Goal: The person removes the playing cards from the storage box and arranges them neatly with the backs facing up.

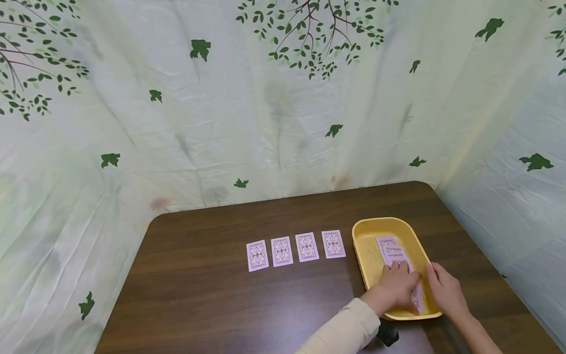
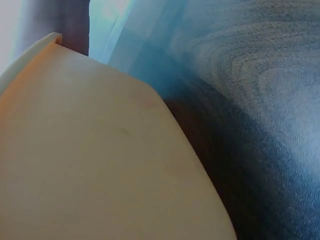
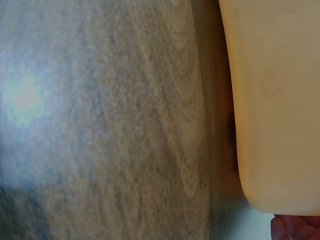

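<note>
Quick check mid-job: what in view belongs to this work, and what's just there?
Likely part of the job:
yellow tray, right hand at its rim
playing cards inside, partly under the left hand
four face-down playing cards in a row

Just surroundings:
brown table
leaf-printed cloth behind it

No text, label, brand or number could be read; the playing cards showed ornamental printed backs; faint marks on the floor of the yellow tray were too indistinct to make out.
</note>
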### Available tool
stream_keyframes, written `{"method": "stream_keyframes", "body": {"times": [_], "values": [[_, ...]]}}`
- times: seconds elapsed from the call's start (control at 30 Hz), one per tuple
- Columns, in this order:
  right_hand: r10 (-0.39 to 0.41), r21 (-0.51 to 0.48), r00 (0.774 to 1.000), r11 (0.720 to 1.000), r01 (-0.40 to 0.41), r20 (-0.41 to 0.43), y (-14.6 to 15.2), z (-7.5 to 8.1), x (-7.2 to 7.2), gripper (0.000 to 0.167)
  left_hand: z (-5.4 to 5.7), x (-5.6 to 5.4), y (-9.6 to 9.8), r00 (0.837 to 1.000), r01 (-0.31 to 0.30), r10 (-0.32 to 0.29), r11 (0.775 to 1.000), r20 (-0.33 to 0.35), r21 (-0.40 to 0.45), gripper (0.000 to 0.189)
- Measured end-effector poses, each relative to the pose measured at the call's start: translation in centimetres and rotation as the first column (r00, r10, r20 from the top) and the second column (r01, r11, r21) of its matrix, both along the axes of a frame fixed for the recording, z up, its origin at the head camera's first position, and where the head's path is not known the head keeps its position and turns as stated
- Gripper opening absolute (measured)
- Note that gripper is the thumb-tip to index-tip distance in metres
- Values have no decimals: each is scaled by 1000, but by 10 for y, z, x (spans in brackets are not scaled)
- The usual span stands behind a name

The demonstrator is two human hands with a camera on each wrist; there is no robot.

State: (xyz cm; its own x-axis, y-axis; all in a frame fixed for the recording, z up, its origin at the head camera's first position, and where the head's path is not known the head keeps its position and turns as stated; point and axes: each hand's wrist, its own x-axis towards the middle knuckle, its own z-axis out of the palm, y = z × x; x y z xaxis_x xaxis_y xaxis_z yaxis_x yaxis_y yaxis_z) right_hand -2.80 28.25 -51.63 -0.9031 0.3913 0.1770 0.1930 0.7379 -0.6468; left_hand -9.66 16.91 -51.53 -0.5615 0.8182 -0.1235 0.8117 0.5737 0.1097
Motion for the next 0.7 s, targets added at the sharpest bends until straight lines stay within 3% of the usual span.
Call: {"method": "stream_keyframes", "body": {"times": [0.33,0.7], "values": [[0,-3,1000,1000,0,2,0,0,0,34,-3,0,0,996,-60,59,998,-62,-8,80],[0,-1,1000,1000,0,3,0,2,-1,34,-4,0,2,997,-65,65,998,-51,6,83]]}}
